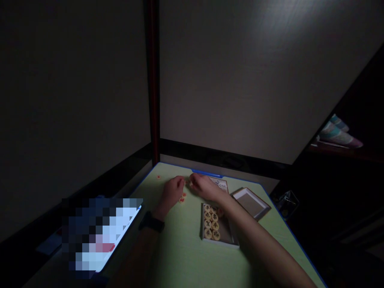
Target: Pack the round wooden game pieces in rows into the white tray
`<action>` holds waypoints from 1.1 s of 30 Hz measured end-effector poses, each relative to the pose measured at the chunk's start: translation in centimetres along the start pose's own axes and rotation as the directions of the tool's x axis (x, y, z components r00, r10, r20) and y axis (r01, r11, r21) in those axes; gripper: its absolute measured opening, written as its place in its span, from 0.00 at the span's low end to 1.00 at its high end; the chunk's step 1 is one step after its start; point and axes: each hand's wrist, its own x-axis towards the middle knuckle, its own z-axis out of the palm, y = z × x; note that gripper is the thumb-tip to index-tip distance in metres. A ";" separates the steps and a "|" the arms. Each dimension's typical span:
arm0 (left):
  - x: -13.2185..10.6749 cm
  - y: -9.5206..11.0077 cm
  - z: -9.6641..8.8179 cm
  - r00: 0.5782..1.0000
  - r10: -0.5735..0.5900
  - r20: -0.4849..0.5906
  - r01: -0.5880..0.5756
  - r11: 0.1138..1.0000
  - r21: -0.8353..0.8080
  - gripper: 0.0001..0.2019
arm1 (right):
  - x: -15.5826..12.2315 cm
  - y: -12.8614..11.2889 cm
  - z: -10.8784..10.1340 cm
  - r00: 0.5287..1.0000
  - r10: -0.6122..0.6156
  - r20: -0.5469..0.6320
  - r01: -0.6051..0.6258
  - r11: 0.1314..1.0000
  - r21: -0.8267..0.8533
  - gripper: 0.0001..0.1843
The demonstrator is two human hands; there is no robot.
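Note:
My left hand [174, 191], a dark band on its wrist, is closed above the green table, and what its fingers hold, if anything, is hidden. My right hand [204, 186] is closed facing it, with a small pale Chinese chess piece [187, 182] at its fingertips. Just below the left hand lie red-marked Chinese chess pieces [182, 199]. One more red piece [159, 177] sits alone near the far left corner. Under my right forearm, an open box [220, 241] holds round, black-marked pieces [208, 223] in columns; the forearm covers part of it.
An empty box lid [266, 208] lies tilted at the table's right side. Behind my right hand is a printed box or sheet [221, 183]. A lit screen [120, 230], partly pixelated, stands at the left edge. Walls close in the green table [180, 256] at the back and left.

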 end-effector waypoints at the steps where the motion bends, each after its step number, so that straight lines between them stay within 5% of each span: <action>1: -0.1 0.3 0.3 0.995 -0.052 0.086 0.066 0.984 -0.165 0.12 | -0.8 -0.2 -0.3 0.997 -0.040 -0.059 0.043 0.997 0.063 0.11; 5: -1.3 1.3 1.4 0.875 -0.041 0.483 0.362 0.718 -0.594 0.18 | -4.2 -0.5 -1.1 0.978 -0.097 -0.184 0.132 0.973 0.190 0.10; 11: -2.8 2.1 2.1 0.788 0.016 0.615 0.505 0.556 -0.661 0.18 | -7.1 -0.1 -0.7 0.964 0.013 -0.266 0.088 0.928 0.362 0.13; 15: -3.3 2.6 2.1 0.782 0.039 0.622 0.503 0.550 -0.667 0.17 | -8.7 1.1 -1.2 0.939 0.114 -0.325 0.043 0.898 0.438 0.15; 24: -3.4 2.5 2.0 0.782 0.147 0.606 0.431 0.574 -0.696 0.14 | -14.1 2.3 -1.7 0.977 0.057 -0.204 0.008 0.952 0.305 0.12; 33: -3.6 3.2 1.7 0.804 0.042 0.594 0.347 0.777 -0.525 0.19 | -14.2 1.5 -0.4 1.000 0.009 -0.025 -0.004 0.985 0.174 0.13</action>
